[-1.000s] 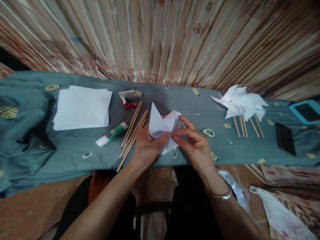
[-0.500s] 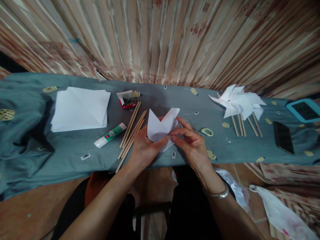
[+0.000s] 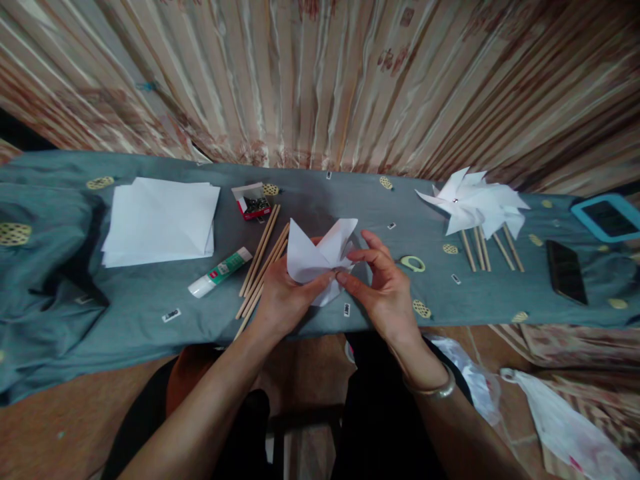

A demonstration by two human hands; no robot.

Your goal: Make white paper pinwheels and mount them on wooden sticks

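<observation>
My left hand (image 3: 281, 293) is closed on a partly folded white paper pinwheel (image 3: 307, 260), its thumb pressed over the middle. Two pointed blades stand up from the pinwheel. My right hand (image 3: 385, 287) is at the right side of the paper, with the thumb tip touching near the centre and the other fingers apart and bent. Whether something small lies under the thumbs, I cannot tell. Several wooden sticks (image 3: 260, 250) lie beside my left hand. Behind my right hand are scissors (image 3: 413, 264), mostly hidden, with a pale green handle showing.
White paper sheets (image 3: 160, 220) are stacked at the left, near a glue stick (image 3: 220, 272) and an open red box of small metal pieces (image 3: 254, 205). At the right are several finished pinwheels on sticks (image 3: 475, 203), a phone (image 3: 567, 272) and a blue-framed device (image 3: 607, 218).
My right fingers have spread from a pinch at the paper's centre, and the index finger has lifted. The pinwheel and my left hand have shifted slightly left.
</observation>
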